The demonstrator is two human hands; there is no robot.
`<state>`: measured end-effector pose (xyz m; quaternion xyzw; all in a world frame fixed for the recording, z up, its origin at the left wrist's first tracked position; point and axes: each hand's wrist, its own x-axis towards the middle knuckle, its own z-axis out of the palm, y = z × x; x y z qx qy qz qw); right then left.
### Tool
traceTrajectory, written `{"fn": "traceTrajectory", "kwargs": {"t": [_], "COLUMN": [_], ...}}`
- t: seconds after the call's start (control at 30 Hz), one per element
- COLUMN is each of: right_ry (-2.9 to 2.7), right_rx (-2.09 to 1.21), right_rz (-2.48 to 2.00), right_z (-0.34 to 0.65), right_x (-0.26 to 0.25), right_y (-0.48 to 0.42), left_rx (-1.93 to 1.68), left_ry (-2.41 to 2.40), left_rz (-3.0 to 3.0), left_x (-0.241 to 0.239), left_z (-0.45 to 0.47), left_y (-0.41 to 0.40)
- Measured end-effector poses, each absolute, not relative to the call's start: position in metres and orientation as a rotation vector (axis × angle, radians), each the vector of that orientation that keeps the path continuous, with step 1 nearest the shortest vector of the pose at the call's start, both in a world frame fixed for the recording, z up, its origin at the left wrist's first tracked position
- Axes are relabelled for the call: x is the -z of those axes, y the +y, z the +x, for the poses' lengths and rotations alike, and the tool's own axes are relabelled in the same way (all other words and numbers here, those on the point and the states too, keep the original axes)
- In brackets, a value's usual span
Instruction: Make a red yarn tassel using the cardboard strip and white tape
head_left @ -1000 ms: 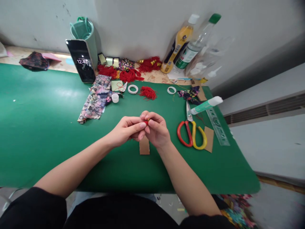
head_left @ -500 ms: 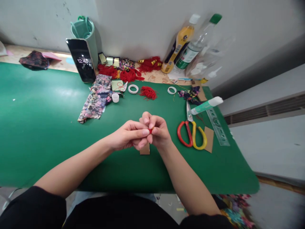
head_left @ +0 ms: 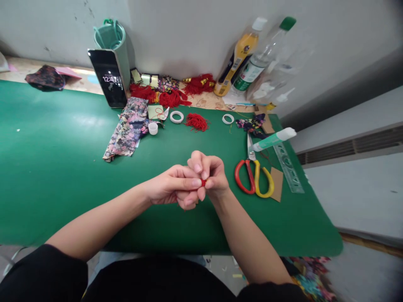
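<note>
Left hand (head_left: pixel 171 191) and right hand (head_left: pixel 211 176) meet over the green mat (head_left: pixel 63 167), fingertips of both pinched together on a tiny red thread piece (head_left: pixel 203 182) held just above the mat centre. Red-and-yellow-handled scissors (head_left: pixel 253 174) lie just right of the hands; loose red thread bundle (head_left: pixel 195 122) and floral fabric strip (head_left: pixel 127 130) sit farther back.
</note>
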<state>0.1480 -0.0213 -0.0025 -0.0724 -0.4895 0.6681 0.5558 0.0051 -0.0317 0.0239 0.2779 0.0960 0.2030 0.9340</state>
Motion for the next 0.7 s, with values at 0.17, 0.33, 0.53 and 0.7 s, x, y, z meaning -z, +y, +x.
{"fn": "traceTrajectory", "kwargs": {"t": [0.17,0.33,0.53,0.7], "right_ry": [-1.185,-1.192,-1.196,-1.156], "right_rx": [-1.616,-1.668,-1.638,-1.566], "right_rz": [-0.096,0.053,0.112,0.020], "right_z": [0.148,0.147,0.147,0.144], "right_x": [0.005,0.012,0.014,0.008], "right_y": [-0.019,-0.018,-0.018,-0.021], "left_rx": [-0.378,-0.299,-0.282,-0.336], "left_ry": [0.170,0.162,0.140,0.166], "left_rz": [0.518,0.534,0.545,0.540], "left_x": [-0.023,-0.021,-0.019,-0.022], "left_z": [0.005,0.004,0.004,0.005], "left_y": [-0.032,-0.032,-0.033,-0.032]}}
